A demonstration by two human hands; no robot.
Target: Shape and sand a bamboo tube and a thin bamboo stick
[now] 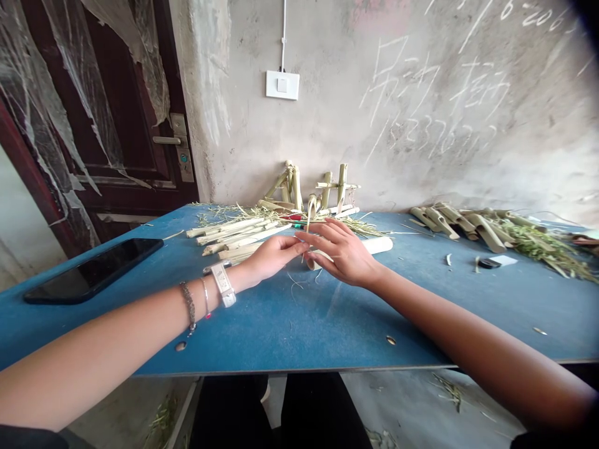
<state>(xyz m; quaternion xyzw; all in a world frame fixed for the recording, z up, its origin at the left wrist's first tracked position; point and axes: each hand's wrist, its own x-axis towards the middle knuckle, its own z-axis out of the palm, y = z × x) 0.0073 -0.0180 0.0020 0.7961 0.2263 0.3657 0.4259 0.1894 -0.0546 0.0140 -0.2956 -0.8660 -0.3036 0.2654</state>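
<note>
As I look down through the head camera, a black smartphone (93,273) lies near the left edge of the blue table (262,330). To its right, a row of peeled sticks (243,236) sits beyond the left hand (267,258), with thin shavings (222,214) behind. I see that hand's thumb and forefinger pressed together at the tips; whether something fine is caught between them I cannot tell. A slender pale strip (307,219) rises just beyond the fingertips, but its lower end is hidden.

Close to the wall, several stalks lean together in an upright stand (297,187), and beside it is a crossed frame (342,187). My right hand (345,254) has its fingers loosely spread, reaching to the left fingertips, above a pale hollow tube (380,244) that lies on the table partly covered.

Toward the right edge, split hollow stalks (486,232) lie beside leafy scraps (545,248), with a small round black object (489,263) in front. Cutting and peeling look well advanced to me, and two upright pieces are put together; the sticks and split stalks remain loose. I can identify no container, and the hollow stalks show no contents.
</note>
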